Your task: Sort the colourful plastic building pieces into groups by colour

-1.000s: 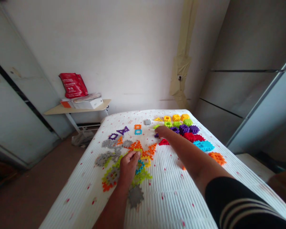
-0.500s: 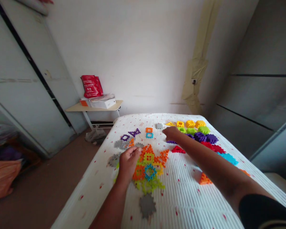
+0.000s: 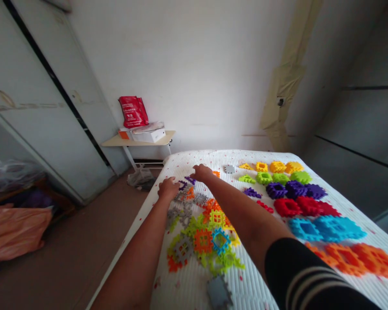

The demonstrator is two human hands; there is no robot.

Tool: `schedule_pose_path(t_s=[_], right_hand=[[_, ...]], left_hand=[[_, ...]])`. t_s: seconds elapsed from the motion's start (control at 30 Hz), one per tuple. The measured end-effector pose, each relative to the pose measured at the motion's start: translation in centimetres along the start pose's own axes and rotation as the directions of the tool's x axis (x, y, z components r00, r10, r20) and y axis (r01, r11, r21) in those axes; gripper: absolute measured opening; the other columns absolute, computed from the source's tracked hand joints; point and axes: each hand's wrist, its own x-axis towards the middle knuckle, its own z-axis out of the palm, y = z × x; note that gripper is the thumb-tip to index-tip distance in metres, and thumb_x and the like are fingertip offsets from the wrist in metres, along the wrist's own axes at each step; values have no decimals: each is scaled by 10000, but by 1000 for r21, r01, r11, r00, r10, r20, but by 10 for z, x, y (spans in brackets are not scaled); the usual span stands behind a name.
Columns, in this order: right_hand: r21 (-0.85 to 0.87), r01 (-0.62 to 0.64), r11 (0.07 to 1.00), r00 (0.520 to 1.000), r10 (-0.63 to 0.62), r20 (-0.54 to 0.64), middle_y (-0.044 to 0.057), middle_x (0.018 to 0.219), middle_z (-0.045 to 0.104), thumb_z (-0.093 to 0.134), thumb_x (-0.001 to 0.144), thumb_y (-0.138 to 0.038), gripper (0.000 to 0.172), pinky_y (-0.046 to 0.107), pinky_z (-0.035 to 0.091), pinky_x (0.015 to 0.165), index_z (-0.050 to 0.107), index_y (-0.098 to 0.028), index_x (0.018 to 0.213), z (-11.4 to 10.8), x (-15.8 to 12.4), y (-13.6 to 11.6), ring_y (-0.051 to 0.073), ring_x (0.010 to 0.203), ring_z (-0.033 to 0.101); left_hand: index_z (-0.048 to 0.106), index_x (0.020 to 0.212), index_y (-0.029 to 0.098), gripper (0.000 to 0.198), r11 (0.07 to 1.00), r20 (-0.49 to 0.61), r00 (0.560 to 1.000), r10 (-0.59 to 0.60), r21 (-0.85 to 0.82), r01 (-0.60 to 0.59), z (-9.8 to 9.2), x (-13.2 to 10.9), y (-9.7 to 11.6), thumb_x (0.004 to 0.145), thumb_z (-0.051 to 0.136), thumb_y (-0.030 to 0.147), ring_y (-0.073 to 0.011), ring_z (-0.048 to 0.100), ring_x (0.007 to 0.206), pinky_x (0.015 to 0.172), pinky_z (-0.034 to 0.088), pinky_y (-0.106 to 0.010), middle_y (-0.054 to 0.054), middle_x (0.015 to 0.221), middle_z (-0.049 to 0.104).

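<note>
My left hand (image 3: 169, 188) reaches to the far left edge of the bed, beside a small purple square piece (image 3: 183, 185). Its fingers are partly extended and nothing shows in them. Just right of it, my right hand (image 3: 201, 173) hovers by a purple triangular piece (image 3: 190, 180), thumb and fingers apart. Below the hands lies a mixed pile of interlocking plastic pieces: grey (image 3: 185, 213), lime green (image 3: 195, 226), orange (image 3: 203, 241), and a blue ring piece (image 3: 220, 241). My right hand and forearm partly cover an orange piece (image 3: 216, 174).
On the right, pieces lie sorted in rows: yellow (image 3: 278, 167), green (image 3: 280, 178), purple (image 3: 295, 189), red (image 3: 287, 207), blue (image 3: 336, 228) and orange (image 3: 345, 258). Single grey pieces lie at the back (image 3: 229, 168) and front (image 3: 219, 292). A side table (image 3: 113, 141) stands beyond the bed (image 3: 261, 284).
My right hand has swung left from beside the yellow and purple rows to the purple pieces. My left hand has moved forward and left, off the orange pieces. The view has shifted slightly.
</note>
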Motion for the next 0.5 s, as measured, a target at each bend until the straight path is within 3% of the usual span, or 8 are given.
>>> schedule_pose_path(t_s=[0.1,0.2,0.37,0.5], right_hand=[[25,-73,997,996,72,42,162,1234,493,586,765,-499,567,362,479,824,512,-186,1233,14,9,-13,282,1079,552],[37,-121,992,991,119,54,176,1252,461,591,768,-469,545,375,479,826,518,-183,1227,24,13,-22,292,1105,533],[37,-108,994,992,105,73,166,1235,490,584,772,-452,508,377,474,830,534,-203,1212,22,12,-23,276,1079,552],[18,-78,997,995,77,60,168,1168,542,578,762,-430,483,365,478,803,562,-175,1172,8,1,-18,277,1037,576]], left_hand=[[654,1038,212,413,995,6,998,-70,78,69,13,4,0,686,584,417,-380,484,1124,867,388,-500,-157,1182,590],[650,1009,221,398,989,-11,996,-90,116,91,22,6,1,673,590,425,-391,453,1142,866,372,-536,-162,1209,554],[583,1048,249,411,993,-19,995,-95,71,96,26,8,0,657,611,371,-332,511,1087,838,399,-461,-107,1123,621],[603,920,261,222,997,-33,996,-78,-6,78,20,5,-3,705,554,290,-244,602,952,767,421,-348,-37,953,690]])
